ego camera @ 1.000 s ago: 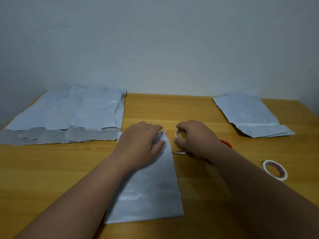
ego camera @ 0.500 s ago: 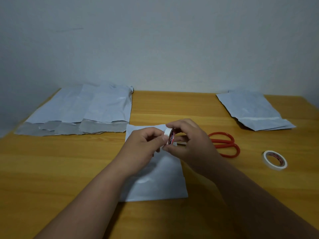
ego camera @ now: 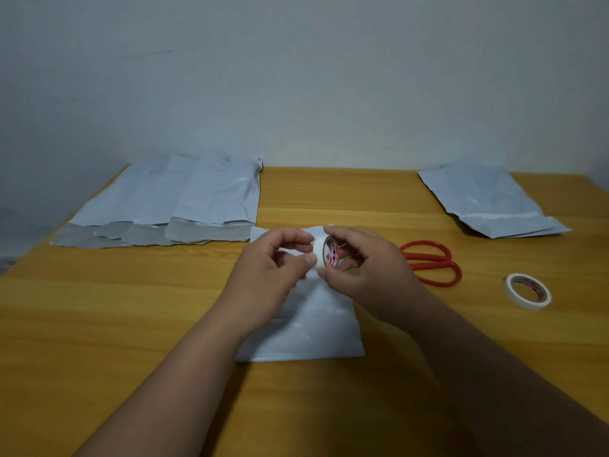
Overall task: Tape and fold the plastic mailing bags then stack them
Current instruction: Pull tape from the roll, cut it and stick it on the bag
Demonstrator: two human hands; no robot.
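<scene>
A white plastic mailing bag [ego camera: 313, 328] lies flat on the wooden table [ego camera: 99, 324] in front of me, partly under my hands. Above it my right hand [ego camera: 365, 268] holds a small white tape roll [ego camera: 324, 253] upright, fingers curled round it. My left hand [ego camera: 273, 268] pinches at the roll's left edge with thumb and fingertips. Several unfolded mailing bags [ego camera: 171, 202] lie overlapped at the back left. A stack of folded, taped bags [ego camera: 491, 202] sits at the back right.
Red-handled scissors [ego camera: 431, 262] lie just right of my right hand. A second white tape roll [ego camera: 527, 290] lies flat farther right. A pale wall runs behind the table's far edge.
My left hand has left the bag and come up to the tape roll that my right hand lifted. The scissors, hidden before, are in plain view.
</scene>
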